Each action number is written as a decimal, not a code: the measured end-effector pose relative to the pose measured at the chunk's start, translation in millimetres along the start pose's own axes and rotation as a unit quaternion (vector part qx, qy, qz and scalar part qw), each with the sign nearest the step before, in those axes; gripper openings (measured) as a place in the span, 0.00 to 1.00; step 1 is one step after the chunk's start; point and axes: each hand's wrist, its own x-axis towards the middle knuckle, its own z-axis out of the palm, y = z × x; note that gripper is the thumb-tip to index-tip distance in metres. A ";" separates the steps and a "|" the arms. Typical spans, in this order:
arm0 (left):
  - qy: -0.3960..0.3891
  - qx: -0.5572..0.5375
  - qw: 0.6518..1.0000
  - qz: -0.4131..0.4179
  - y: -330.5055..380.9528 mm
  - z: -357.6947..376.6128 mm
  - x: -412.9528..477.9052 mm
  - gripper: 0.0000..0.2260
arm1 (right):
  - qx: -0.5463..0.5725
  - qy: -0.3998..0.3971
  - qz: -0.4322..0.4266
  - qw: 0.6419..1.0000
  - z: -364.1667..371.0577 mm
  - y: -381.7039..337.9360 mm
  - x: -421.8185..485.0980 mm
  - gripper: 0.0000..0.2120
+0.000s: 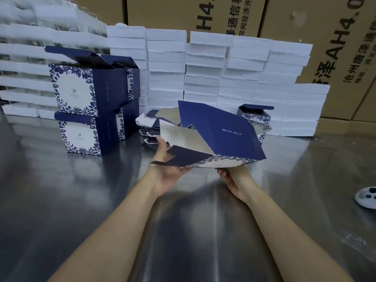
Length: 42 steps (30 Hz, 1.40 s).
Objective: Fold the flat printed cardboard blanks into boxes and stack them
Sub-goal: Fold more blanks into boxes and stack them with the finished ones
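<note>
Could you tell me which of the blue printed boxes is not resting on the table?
The half-opened box held up by both hands; the folded boxes at left stand stacked.

My feed is evenly lit from overhead, soft and cool, with broad pale glare streaking the steel tabletop [61, 200] and a dark shadow pooled on it between the forearms. The white foam stacks [40, 37] at upper left smear with motion blur, while the centre stays fairly sharp. Wide-angle distortion bows the brown cartons [335, 58] at the right edge.
</note>
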 end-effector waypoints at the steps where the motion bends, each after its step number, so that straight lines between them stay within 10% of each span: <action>1: 0.039 0.035 0.999 -0.002 -2.1 0.5 1.6 0.25 | -0.004 -0.001 -0.005 1.000 -0.1 0.3 -0.5 0.17; 8: 0.251 0.225 0.918 0.209 -16.5 8.9 1.3 0.15 | 0.110 0.043 -0.060 0.991 -3.0 3.5 5.4 0.22; 11: 0.327 0.288 0.850 0.296 -15.1 8.8 0.2 0.21 | 0.014 0.075 -0.135 0.988 -2.5 4.7 4.0 0.27; 17: 0.303 0.414 0.793 0.329 -14.8 -1.1 1.8 0.24 | -0.211 -0.112 -0.170 0.956 2.9 13.2 -4.3 0.38; 21: 0.229 0.482 0.771 0.348 -25.4 2.2 2.3 0.24 | -0.170 0.013 -0.188 0.967 9.6 11.3 -5.8 0.12; 26: 0.207 0.453 0.800 0.333 -32.0 9.6 2.6 0.22 | -0.139 0.225 -0.321 0.910 2.0 4.4 -8.8 0.08; 28: 0.208 0.407 0.829 0.323 -29.8 5.5 4.3 0.22 | -0.218 0.198 -0.390 0.872 3.2 3.0 -12.6 0.24; 31: 0.231 0.352 0.854 0.307 -21.8 -1.4 4.5 0.22 | -0.316 0.124 -0.477 0.811 1.5 6.5 -9.4 0.21; 42: 0.265 0.338 0.859 0.278 -13.9 -10.4 6.3 0.23 | -0.458 -0.097 -0.290 0.835 -2.6 13.3 -11.5 0.45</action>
